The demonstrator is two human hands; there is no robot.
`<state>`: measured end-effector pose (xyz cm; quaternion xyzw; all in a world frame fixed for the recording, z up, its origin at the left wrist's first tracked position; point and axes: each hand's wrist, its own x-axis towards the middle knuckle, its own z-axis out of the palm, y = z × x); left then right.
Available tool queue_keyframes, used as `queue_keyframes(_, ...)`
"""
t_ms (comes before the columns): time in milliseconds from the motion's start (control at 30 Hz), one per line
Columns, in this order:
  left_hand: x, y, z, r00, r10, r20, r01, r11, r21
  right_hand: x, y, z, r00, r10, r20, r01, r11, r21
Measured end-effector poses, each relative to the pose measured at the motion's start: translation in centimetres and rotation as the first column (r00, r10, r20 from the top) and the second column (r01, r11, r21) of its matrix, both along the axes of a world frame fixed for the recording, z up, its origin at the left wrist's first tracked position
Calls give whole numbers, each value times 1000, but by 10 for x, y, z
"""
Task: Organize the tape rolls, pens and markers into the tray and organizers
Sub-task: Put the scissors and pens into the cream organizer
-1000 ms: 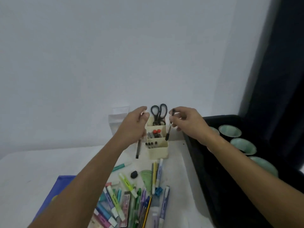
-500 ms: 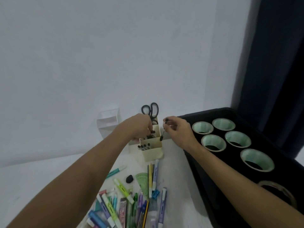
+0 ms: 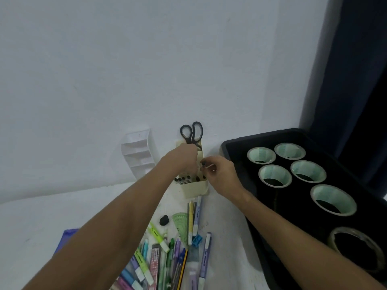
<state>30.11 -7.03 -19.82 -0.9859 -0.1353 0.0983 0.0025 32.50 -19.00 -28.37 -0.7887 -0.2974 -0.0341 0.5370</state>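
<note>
Both my hands are at the cream plastic tiered desk organizer (image 3: pixel 193 186), centre of frame, against the white wall.

Left hand (image 3: pixel 184 159) is curled over the middle tier, knuckles to camera. Fingers (image 3: pixel 191 152) are bunched, but whatever they hold is hidden behind the hand; can't tell if they're pinching a pen.

Right hand (image 3: pixel 219 174) sits just right of the organizer. Thumb and forefinger are pressed on a thin black pen (image 3: pixel 203 166); only its dark top end shows above the fingertips (image 3: pixel 209 164). Long axis looks near vertical, tip down, aimed at the slots, though most of the barrel is hidden.

Key relation: the pen is directly above and slightly right of the front tier, where a row of black pen caps (image 3: pixel 184 179) already stands. The slot lies down and a little left of the right fingertips. The right hand is the one to drop it; my guess is a short straight descent, keeping the barrel upright to clear the tier wall.

Black-handled scissors (image 3: pixel 191 132) stand in the back tier.

Still loose: pile of highlighters and pens (image 3: pixel 165 256) at bottom centre. Green-cored tape rolls (image 3: pixel 275 175) already sit in the black tray (image 3: pixel 234 143) on the right.

Empty white tiered organizer (image 3: pixel 139 153) is left of centre.
</note>
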Motion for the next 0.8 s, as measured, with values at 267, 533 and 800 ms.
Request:
queue_keyframes(267,-9,6,-14,992,33,118,-20,994,-107,1,-4,-4,1000,5,25,-2,994,-108)
queue_keyframes(533,-24,7,-24,983,43,176,-5,977,-211,-6,-3,-4,999,40,26,-33,974,-223)
queue_keyframes(800,-37,5,-29,967,37,252,18,977,-213,-7,-4,-4,997,63,39,-53,972,-231)
